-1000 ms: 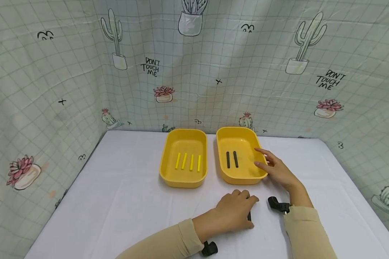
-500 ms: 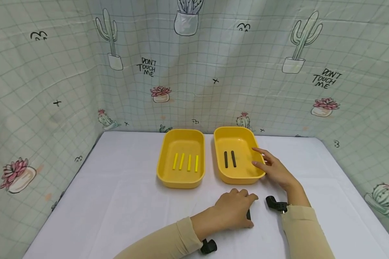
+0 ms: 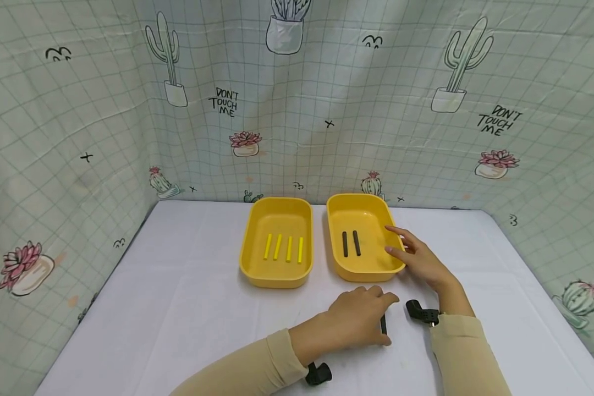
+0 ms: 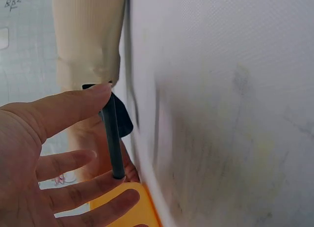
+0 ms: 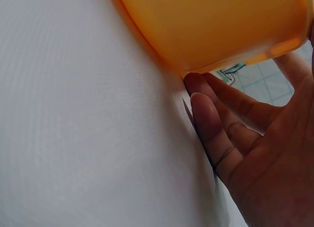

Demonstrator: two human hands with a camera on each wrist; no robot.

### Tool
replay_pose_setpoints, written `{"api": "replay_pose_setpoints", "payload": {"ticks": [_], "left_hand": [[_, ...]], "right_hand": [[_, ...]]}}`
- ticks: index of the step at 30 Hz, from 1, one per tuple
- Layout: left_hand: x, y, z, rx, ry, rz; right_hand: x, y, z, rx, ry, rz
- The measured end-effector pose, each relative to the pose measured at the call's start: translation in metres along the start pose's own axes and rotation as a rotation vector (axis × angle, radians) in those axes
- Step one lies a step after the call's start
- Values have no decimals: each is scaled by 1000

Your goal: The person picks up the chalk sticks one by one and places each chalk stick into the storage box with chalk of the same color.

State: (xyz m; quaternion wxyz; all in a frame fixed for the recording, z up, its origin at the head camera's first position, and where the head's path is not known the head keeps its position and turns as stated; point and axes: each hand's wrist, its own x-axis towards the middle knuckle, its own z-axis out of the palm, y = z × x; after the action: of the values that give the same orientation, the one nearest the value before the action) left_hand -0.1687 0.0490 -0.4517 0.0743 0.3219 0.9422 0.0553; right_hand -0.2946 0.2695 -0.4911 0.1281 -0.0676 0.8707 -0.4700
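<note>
One black stick [image 3: 383, 324] is pinched by the left hand [image 3: 358, 319], seemingly lengthwise toward the right tray [image 3: 363, 269]; the right hand [image 3: 418, 258], fingers straight, rests on that tray's rim.

In the head view the left hand [image 3: 358, 319] covers most of the black stick [image 3: 383, 324]; only a short stretch shows beside its fingers. The right hand [image 3: 421, 258] hides part of the right yellow tray [image 3: 366, 269] rim. In the right wrist view that tray is cut off by the top edge, its contents unseen.
</note>
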Motion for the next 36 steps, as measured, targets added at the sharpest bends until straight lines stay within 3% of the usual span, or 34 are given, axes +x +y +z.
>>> {"api": "replay_pose_setpoints", "payload": {"ticks": [5, 14, 28, 36], "left_hand": [[-3, -2, -8, -23, -3, 25], [-6, -6, -18, -31, 69, 61], [-6, -9, -22, -44, 59, 88], [-4, -18, -39, -38, 96, 75]], "right_hand": [[0, 0, 0, -7, 3, -5], [-3, -4, 2, 9, -5, 4], [-8, 3, 4, 15, -13, 39], [0, -1, 4, 3, 4, 1]]}}
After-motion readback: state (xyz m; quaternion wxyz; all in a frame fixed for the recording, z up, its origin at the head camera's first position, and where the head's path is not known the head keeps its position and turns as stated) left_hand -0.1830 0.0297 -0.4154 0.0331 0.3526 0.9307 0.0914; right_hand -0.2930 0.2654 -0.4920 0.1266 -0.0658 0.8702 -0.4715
